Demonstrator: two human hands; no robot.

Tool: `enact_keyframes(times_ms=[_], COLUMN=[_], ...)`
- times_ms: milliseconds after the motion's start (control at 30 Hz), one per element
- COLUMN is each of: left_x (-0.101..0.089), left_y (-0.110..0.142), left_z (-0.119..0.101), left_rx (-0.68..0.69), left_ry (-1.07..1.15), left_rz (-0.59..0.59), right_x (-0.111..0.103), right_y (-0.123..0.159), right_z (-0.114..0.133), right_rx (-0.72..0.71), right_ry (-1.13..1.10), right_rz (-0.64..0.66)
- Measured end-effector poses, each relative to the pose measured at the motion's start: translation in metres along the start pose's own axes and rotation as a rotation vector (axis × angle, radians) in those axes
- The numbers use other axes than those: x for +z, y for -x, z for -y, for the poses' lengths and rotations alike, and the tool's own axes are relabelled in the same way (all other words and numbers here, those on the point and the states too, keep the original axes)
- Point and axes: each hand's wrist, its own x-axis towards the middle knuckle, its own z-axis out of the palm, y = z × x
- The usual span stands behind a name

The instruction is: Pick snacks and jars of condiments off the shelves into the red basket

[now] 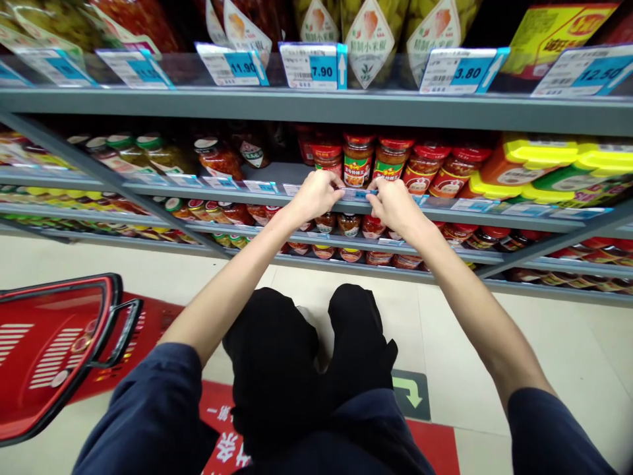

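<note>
At the front edge of the middle shelf, my left hand [316,196] has its thumb and fingers pinched together at the left end of a price tag [356,194]. My right hand [394,206] pinches the same tag from its right end. Just behind the tag stand red-lidded sauce jars; one jar with a green and red label [357,161] is between my hands. Another similar jar [388,161] stands close behind my right fingers. The fingertips partly cover the tag's ends, and its print is too small to read.
Above runs a grey shelf edge [316,105] with larger price tags and jars of peppers. Yellow-lidded tubs [534,158] are at the right. More jars fill the lower shelves. A red shopping basket [59,349] stands at my left on the tiled floor [459,330].
</note>
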Motion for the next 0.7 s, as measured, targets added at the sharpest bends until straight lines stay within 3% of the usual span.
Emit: enact_keyframes(times_ms=[167, 500, 700], left_x=[-0.001, -0.002, -0.002], left_y=[0.002, 0.004, 0.004], left_z=[-0.003, -0.013, -0.011], left_rx=[-0.018, 0.063, 0.081], left_ry=[0.094, 0.071, 0.087], left_rz=[0.035, -0.124, -0.199], right_x=[-0.002, -0.006, -0.010], right_y=[0.002, 0.006, 0.003], right_z=[0.001, -0.004, -0.002], right_rx=[-0.003, -0.013, -0.027], right_ry=[-0.057, -0.061, -0.093], right_rz=[-0.087, -0.166, -0.139])
